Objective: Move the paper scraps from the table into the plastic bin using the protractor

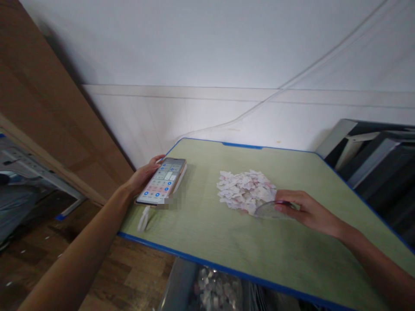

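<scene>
My left hand (147,173) grips the left edge of a phone (164,181), its fingers partly hidden behind it. Blue icons show on the lit screen, and a white strap (143,219) trails from the phone's lower end onto the table. At the right, my right hand (308,211) pinches a clear, round-edged plastic piece (269,210) between thumb and fingers. That piece touches or overlaps the near right side of a pile of torn white paper scraps (243,190). Its full shape is hidden by the hand.
The green table (207,233) has a blue rim and stands by a white wall (207,112) with a cable. Brown cardboard (61,99) leans at the left. Dark flat panels (385,164) stand at the right. Below the front edge is a bag of small pieces (218,289).
</scene>
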{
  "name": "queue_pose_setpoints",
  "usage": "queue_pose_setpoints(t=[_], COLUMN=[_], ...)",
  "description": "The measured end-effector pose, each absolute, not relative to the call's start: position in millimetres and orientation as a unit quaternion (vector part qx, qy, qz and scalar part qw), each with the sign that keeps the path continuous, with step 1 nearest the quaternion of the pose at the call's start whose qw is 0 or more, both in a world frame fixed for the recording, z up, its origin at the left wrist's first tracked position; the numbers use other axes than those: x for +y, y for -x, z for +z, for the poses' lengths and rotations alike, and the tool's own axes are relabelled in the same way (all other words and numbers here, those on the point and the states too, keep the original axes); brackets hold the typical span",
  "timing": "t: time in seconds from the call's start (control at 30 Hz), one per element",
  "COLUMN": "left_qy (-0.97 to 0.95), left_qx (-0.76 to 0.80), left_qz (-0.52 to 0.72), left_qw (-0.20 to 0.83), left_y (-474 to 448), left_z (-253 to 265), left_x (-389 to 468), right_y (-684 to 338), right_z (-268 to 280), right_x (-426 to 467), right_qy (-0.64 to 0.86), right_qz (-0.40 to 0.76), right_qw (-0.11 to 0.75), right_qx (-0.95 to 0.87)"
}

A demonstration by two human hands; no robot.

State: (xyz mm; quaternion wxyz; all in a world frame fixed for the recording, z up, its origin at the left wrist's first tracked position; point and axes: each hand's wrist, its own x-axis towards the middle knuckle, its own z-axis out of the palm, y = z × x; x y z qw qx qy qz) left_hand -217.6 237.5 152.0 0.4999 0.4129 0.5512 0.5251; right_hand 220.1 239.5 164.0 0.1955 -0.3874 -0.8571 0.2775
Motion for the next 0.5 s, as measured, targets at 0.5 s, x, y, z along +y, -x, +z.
queue_pose_setpoints(t=[0.5], left_qy=[-0.369], left_qx=[0.552], left_qz=[0.537], left_qw=[0.520], left_y=[209], left_z=[160], left_x=[236], right_y=[-220], right_z=[160], right_x=[242], right_qy=[0.366], right_qz=[0.279], right_qw=[0.205], right_qx=[-0.864])
